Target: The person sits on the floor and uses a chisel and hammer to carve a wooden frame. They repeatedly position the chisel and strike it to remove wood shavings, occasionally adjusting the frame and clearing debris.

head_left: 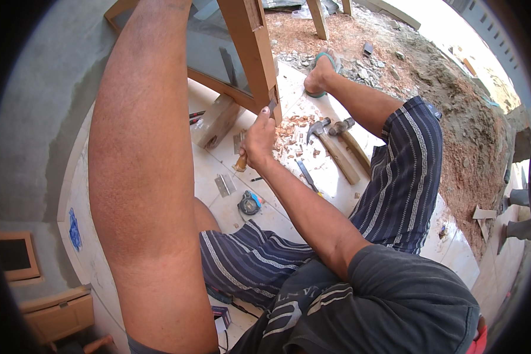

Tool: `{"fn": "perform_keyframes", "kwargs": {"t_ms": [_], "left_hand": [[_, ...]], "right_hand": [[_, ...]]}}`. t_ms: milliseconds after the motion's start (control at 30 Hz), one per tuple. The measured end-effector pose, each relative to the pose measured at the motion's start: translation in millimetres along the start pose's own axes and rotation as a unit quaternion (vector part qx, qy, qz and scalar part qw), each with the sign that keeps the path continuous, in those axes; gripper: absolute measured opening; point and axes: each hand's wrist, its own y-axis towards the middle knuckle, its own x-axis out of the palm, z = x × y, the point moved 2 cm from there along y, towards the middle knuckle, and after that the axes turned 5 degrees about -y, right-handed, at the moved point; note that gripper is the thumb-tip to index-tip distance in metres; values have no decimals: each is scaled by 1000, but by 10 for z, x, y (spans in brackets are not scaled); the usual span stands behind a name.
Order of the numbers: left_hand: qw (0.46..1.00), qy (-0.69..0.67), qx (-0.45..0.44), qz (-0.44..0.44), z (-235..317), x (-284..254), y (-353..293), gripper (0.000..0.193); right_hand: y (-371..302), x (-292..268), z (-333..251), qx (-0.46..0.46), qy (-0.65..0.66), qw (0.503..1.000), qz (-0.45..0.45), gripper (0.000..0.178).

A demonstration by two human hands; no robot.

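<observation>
Head view, right hand (261, 135) gripping a chisel (241, 163) against wooden frame (255, 62), left hand unseen

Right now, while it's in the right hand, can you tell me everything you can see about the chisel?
The chisel has a yellowish-brown handle, perhaps wood, with a paler butt end, and a flat grey blade that looks like metal. The right hand wraps around it, hiding its middle. It slants, butt end low and blade up, toward the bottom corner of the brown wooden frame. The blade seems to meet the frame there, but I can't see its cutting edge clearly.
</observation>
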Motion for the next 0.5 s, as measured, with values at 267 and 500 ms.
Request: {"fn": "perform_keyframes", "kwargs": {"t_ms": [267,500], "left_hand": [[983,-137,-57,105,65,58,-217,30],[966,-244,-59,62,236,-159,-254,29]], "right_hand": [[-27,136,-369,167,169,971,-22,50],[38,-31,-147,22,42,999,-18,63]]}}
